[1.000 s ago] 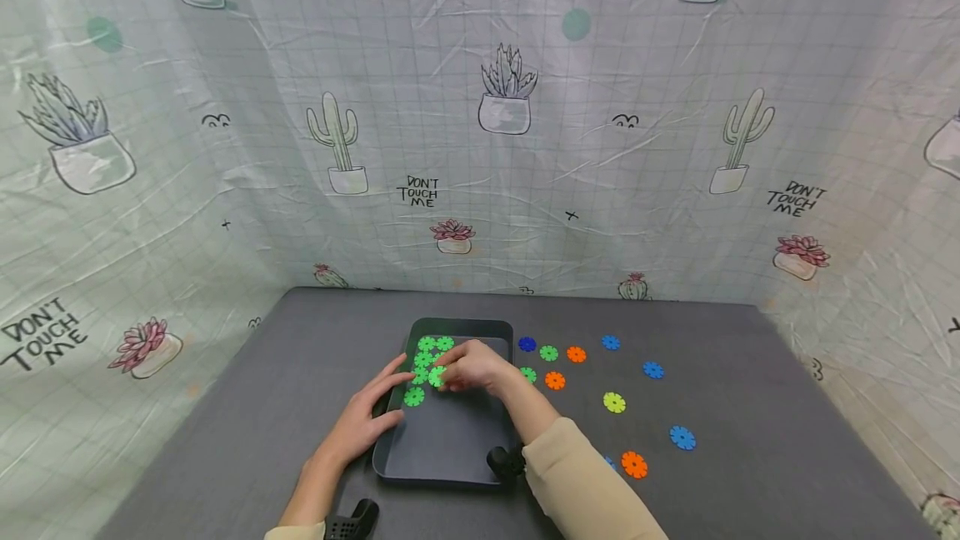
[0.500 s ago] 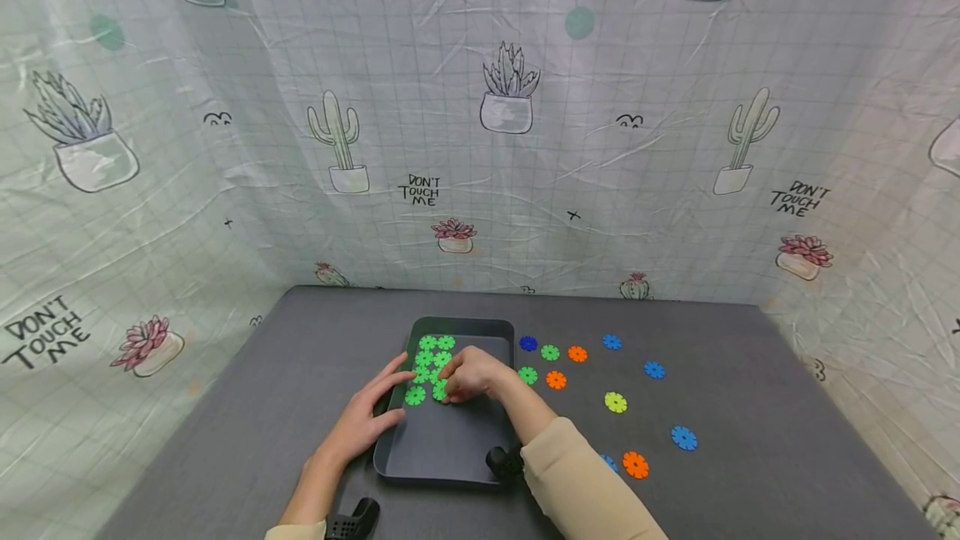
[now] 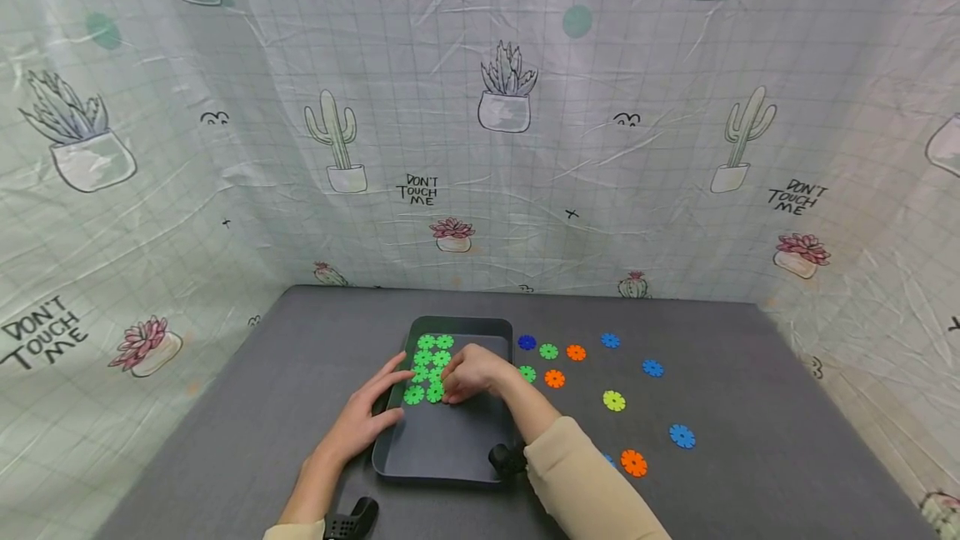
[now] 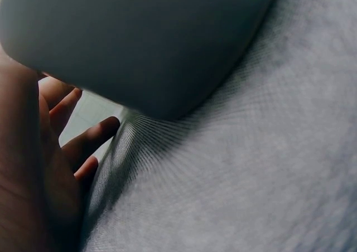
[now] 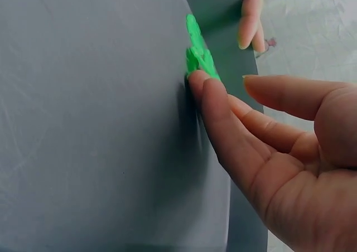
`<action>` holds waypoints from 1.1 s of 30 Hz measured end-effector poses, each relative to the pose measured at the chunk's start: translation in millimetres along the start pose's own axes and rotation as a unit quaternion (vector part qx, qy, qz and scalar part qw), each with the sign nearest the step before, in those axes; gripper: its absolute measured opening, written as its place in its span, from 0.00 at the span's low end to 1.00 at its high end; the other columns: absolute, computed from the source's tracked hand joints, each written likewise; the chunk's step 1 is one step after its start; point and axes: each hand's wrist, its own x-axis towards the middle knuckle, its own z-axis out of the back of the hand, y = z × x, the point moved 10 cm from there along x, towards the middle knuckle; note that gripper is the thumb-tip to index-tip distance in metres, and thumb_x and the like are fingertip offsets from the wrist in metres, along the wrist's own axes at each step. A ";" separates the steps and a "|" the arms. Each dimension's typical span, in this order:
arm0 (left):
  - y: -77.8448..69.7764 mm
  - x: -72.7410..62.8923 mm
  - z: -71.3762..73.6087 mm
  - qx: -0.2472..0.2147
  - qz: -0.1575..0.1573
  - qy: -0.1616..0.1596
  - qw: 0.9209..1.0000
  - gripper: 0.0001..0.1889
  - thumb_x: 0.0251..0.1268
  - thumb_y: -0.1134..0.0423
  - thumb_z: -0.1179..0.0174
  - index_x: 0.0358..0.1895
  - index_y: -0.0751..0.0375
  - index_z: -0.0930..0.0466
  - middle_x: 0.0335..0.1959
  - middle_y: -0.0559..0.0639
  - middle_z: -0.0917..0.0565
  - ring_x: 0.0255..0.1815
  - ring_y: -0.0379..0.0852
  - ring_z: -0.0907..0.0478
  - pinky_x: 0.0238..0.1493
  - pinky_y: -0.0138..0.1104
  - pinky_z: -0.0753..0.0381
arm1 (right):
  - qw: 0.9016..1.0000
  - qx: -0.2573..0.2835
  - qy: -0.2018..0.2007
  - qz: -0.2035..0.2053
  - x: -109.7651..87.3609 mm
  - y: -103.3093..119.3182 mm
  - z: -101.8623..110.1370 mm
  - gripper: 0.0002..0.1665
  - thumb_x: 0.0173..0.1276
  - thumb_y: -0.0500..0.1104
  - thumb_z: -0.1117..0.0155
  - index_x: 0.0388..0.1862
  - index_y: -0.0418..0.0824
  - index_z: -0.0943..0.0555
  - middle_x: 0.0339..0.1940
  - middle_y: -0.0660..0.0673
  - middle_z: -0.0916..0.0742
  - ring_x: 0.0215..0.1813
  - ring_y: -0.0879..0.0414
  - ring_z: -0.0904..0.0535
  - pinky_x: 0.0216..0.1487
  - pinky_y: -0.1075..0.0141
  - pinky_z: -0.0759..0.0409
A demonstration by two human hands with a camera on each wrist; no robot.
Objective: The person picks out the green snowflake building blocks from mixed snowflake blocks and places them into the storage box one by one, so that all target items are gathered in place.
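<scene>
In the head view, two columns of green notched plastic discs [image 3: 425, 357] lie along the left side of a dark tray [image 3: 442, 448]. My right hand [image 3: 474, 372] is over the tray, its fingertips at the lowest disc [image 3: 434, 392] of the right column. The right wrist view shows the fingers [image 5: 217, 104] touching a green disc [image 5: 195, 59] while the thumb stands apart from them. My left hand [image 3: 365, 413] rests at the tray's left rim, fingers spread and fairly straight. From the left wrist, that hand [image 4: 61, 146] is partly hidden behind the tray's underside [image 4: 145, 45].
Right of the tray, loose discs lie on the grey table [image 3: 750, 390]: several blue ones [image 3: 682, 437], orange ones [image 3: 633, 463], a yellow one [image 3: 614, 401] and green ones [image 3: 549, 352]. Patterned sheeting [image 3: 600, 148] rises behind the table and at both sides.
My right hand has moved toward me and set a green disc at the bottom of the right column, then nudged it slightly left. The left hand has stayed put.
</scene>
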 end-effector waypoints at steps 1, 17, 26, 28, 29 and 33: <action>0.0 -0.1 0.1 0.000 0.000 -0.001 1.000 0.28 0.61 0.69 0.36 0.67 0.60 0.24 0.79 0.58 0.40 0.77 0.62 0.43 0.63 0.67 0.40 | 1.000 0.003 0.004 -0.001 -0.5 0.1 -0.2 0.16 0.65 0.26 0.38 0.52 0.21 0.19 0.34 0.33 0.12 0.40 0.43 0.12 0.43 0.56 0.15; -2.8 0.2 0.9 0.003 -0.008 -0.005 1.000 0.28 0.61 0.68 0.36 0.67 0.61 0.23 0.78 0.57 0.39 0.76 0.64 0.43 0.63 0.68 0.40 | 1.000 0.022 0.011 0.019 -6.4 1.8 8.4 0.16 0.70 0.30 0.40 0.53 0.21 0.19 0.38 0.32 0.11 0.44 0.42 0.12 0.47 0.54 0.16; -4.9 0.6 0.7 0.000 -0.008 -0.004 1.000 0.27 0.61 0.69 0.37 0.66 0.62 0.23 0.78 0.60 0.39 0.76 0.65 0.43 0.63 0.68 0.40 | 0.997 0.057 0.021 0.048 -17.3 16.7 27.9 0.22 0.71 0.32 0.38 0.60 0.21 0.24 0.48 0.28 0.14 0.46 0.44 0.13 0.54 0.49 0.20; -4.5 0.5 0.6 0.000 -0.007 -0.004 1.000 0.27 0.61 0.69 0.37 0.67 0.61 0.23 0.78 0.59 0.39 0.76 0.64 0.43 0.63 0.68 0.40 | 0.996 0.060 0.020 0.056 -21.3 21.4 34.3 0.22 0.71 0.33 0.37 0.61 0.22 0.23 0.51 0.27 0.15 0.47 0.45 0.13 0.55 0.48 0.21; -4.4 0.3 0.6 0.001 -0.007 -0.005 1.000 0.27 0.61 0.69 0.37 0.67 0.61 0.23 0.78 0.58 0.39 0.76 0.64 0.43 0.63 0.68 0.40 | 0.996 0.062 0.019 0.059 -23.7 23.6 38.0 0.22 0.71 0.33 0.37 0.61 0.23 0.23 0.52 0.27 0.15 0.47 0.45 0.13 0.56 0.48 0.21; -4.7 -0.2 0.7 0.003 -0.010 -0.005 1.000 0.28 0.60 0.70 0.37 0.67 0.61 0.23 0.78 0.57 0.39 0.76 0.64 0.43 0.62 0.68 0.39 | 0.996 0.064 0.003 0.069 -33.7 29.8 54.8 0.22 0.71 0.35 0.35 0.61 0.27 0.22 0.53 0.29 0.15 0.48 0.45 0.13 0.57 0.48 0.22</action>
